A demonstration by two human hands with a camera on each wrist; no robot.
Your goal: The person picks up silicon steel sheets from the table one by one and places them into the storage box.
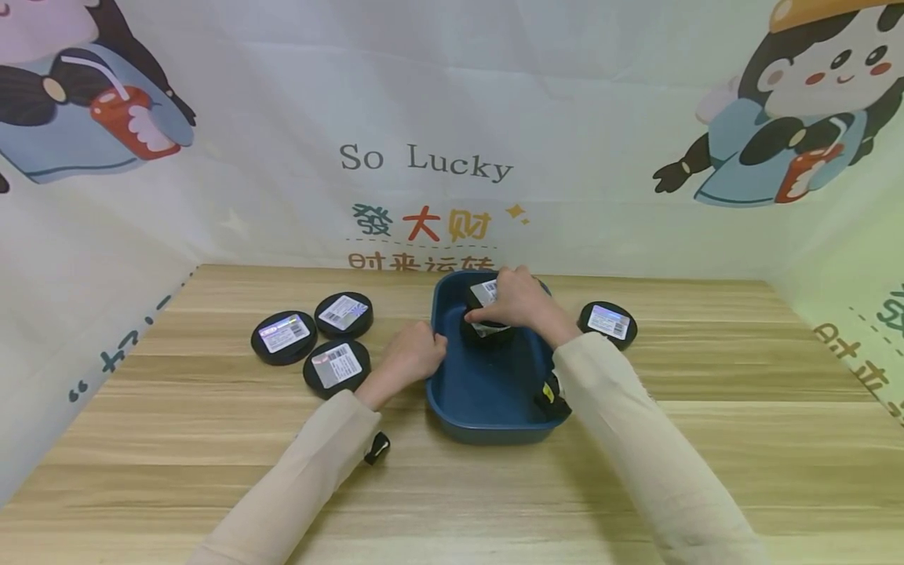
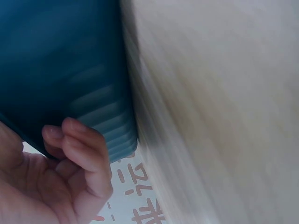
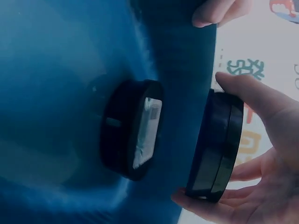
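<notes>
Black round container with a white label is in the right hand, pinched between the thumb on one edge and the fingers on the other. It hangs over the 12 o'clock end of a blue plastic basin, with a gap between it and a second black container lying label up on the basin floor just below. At the basin's 9 o'clock side the left hand grips the rim, fingers curled against the outer wall.

On the wood-grain counter, between 9 and 10 o'clock from the basin, three matching labelled containers lie close together. Another labelled container lies between 2 and 3 o'clock, just beside the right sleeve. By that cuff, at the basin's 4 o'clock corner, shows a small black object with a yellow patch, too unclear to name. At 12 o'clock, behind the counter, hangs a white backdrop printed "So Lucky".
</notes>
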